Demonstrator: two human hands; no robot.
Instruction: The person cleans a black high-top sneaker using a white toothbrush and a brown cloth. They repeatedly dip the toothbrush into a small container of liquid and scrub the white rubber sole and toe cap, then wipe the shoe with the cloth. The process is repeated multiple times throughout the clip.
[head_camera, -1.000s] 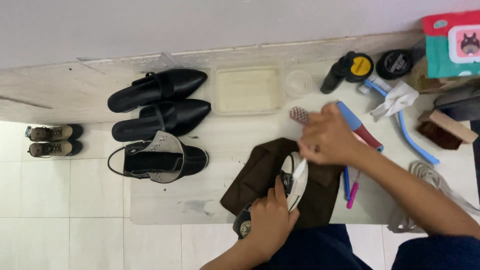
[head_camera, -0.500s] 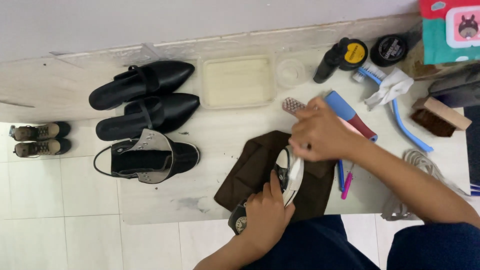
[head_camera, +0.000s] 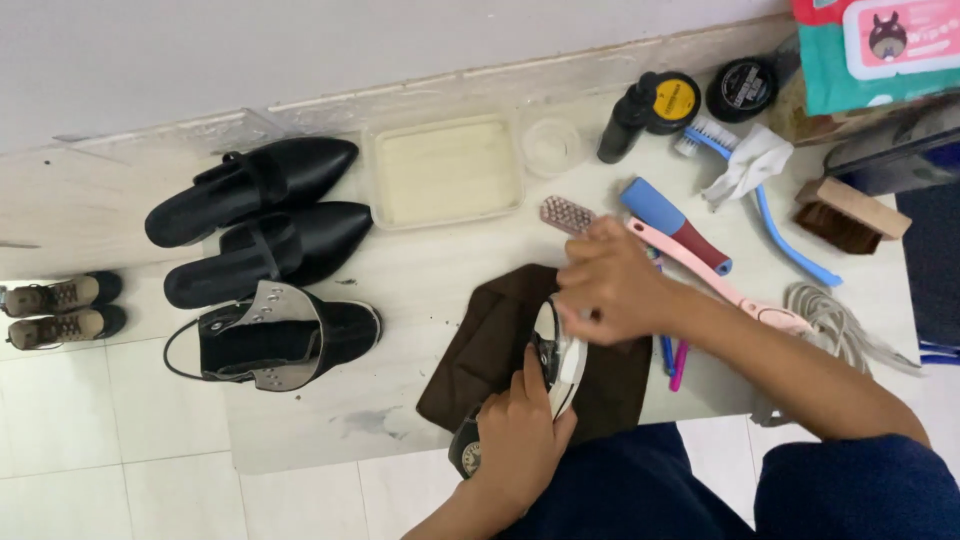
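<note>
Sneaker (head_camera: 560, 360), black with a white sole, is held on its side by the left hand (head_camera: 520, 440), which is wrapped around its back part. It is laid on a brown cloth (head_camera: 500, 340). Just past it, the toe end is touched by the right hand (head_camera: 605, 285), closed around something small that cannot be made out. Beyond that hand, a pink brush (head_camera: 700, 275) is seen. Far to the left, black pointed shoes (head_camera: 250, 215) are lined up.
</note>
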